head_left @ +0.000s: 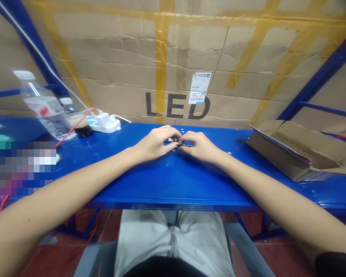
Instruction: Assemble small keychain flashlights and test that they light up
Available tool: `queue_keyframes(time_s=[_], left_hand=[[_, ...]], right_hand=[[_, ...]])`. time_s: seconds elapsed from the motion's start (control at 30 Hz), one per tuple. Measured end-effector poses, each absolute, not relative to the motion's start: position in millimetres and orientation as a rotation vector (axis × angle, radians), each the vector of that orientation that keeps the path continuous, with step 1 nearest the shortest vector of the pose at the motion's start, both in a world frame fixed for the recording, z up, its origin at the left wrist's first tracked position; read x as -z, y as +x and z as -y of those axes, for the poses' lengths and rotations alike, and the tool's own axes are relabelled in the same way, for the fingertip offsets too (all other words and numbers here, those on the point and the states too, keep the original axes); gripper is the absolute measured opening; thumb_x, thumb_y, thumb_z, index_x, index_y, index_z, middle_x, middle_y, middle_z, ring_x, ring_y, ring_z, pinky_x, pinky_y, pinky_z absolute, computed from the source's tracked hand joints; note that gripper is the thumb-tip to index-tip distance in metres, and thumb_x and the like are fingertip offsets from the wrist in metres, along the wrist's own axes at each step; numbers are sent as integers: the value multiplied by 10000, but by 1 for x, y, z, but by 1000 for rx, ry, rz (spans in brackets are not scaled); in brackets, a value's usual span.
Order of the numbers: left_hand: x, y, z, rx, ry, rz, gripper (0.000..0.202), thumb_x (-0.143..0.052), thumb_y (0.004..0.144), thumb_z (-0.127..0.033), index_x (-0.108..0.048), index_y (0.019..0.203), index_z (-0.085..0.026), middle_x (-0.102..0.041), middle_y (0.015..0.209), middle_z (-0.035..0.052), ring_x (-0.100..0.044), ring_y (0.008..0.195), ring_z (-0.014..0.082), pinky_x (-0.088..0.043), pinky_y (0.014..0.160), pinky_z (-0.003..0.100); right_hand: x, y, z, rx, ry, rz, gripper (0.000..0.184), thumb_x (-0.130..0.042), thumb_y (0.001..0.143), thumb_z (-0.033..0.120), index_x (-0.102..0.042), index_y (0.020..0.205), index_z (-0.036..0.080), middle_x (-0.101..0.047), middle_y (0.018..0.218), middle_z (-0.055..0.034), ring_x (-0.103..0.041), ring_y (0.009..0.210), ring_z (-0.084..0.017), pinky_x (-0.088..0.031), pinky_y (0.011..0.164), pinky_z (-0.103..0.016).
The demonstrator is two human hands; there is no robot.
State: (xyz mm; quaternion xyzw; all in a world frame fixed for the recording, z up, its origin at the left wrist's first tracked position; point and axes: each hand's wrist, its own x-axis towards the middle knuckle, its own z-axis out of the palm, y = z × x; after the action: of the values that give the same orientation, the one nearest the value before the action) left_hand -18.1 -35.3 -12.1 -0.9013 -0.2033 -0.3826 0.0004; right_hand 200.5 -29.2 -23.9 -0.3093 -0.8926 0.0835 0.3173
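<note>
Both left hand (156, 143) and right hand (201, 146) are clamping their grip on 1 small shiny piece (179, 142) at 12 o'clock over the tabletop (170, 184), sitting equally near at its 9 and 3 o'clock respectively, its long axis being too blurred to tell.

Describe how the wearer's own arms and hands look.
The left hand and right hand are ungloved, and both forearms are bare. A black sleeve edge shows on the right arm; no left sleeve is in view. A small yellowish mark on the left hand may be a ring.
</note>
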Motion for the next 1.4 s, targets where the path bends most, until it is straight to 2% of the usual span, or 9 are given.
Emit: queue_keyframes(time_s=[0.3, 0.57, 0.7, 0.8, 0.9, 1.03, 1.2, 1.4], left_hand=[[20, -16, 31, 1201, -2838, 584, 131, -579, 945, -200, -668, 1042, -189, -732, 998, 58, -668, 945, 169, -537, 854, 310], [19, -20, 26, 1228, -2816, 640, 129, -588, 932, -218, -669, 1019, -168, -715, 1011, 75, -663, 953, 176, -529, 875, 323], [22, -28, 17, 969, -2837, 866, 180, -530, 929, -178, -697, 996, -169, -715, 984, 71, -660, 932, 195, -517, 888, 350], [29, -29, 11, 700, -2890, 992, 190, -558, 912, -217, -727, 991, -182, -721, 980, 74, -663, 923, 219, -516, 887, 371], [37, -25, 6, 638, -2898, 1082, 187, -587, 903, -252, -747, 976, -188, -732, 980, 76, -662, 944, 241, -512, 889, 382], [39, -20, 3, 695, -2898, 1257, 148, -616, 863, -210, -762, 885, -193, -743, 924, 69, -675, 874, 237, -519, 807, 348], [33, -26, -1, 798, -3001, 1466, 94, -671, 748, -122, -735, 786, -178, -739, 759, 14, -664, 694, 170, -486, 631, 254], [27, -34, 1, 618, -3118, 1189, 196, -608, 763, -71, -745, 782, -209, -762, 841, 8, -688, 787, 176, -494, 743, 274]], right_hand=[[23, 200, 30, -238, -797, 2333, 149, -629, 859, 204, -773, 888, 226, -765, 869, -29, -659, 788, -189, -467, 777, -308], [25, 202, 26, -272, -782, 2291, 142, -654, 856, 211, -778, 925, 212, -775, 936, -48, -674, 876, -205, -489, 822, -332], [24, 206, 23, -259, -900, 2254, 175, -686, 814, 181, -778, 961, 199, -774, 966, -58, -693, 891, -218, -505, 824, -340], [24, 207, 21, -257, -968, 2234, 180, -700, 800, 186, -779, 961, 193, -775, 957, -55, -700, 883, -223, -511, 820, -342], [25, 207, 21, -270, -980, 2243, 173, -701, 804, 197, -776, 959, 188, -774, 945, -53, -697, 868, -221, -515, 802, -340], [26, 207, 22, -252, -957, 2267, 186, -702, 809, 192, -772, 981, 187, -773, 985, -65, -697, 885, -226, -516, 816, -346], [26, 206, 22, -223, -943, 2292, 172, -695, 816, 192, -772, 970, 190, -773, 992, -71, -701, 911, -242, -517, 851, -369], [25, 206, 23, -226, -911, 2328, 159, -679, 820, 172, -764, 953, 184, -771, 994, -71, -693, 917, -244, -515, 864, -393]])
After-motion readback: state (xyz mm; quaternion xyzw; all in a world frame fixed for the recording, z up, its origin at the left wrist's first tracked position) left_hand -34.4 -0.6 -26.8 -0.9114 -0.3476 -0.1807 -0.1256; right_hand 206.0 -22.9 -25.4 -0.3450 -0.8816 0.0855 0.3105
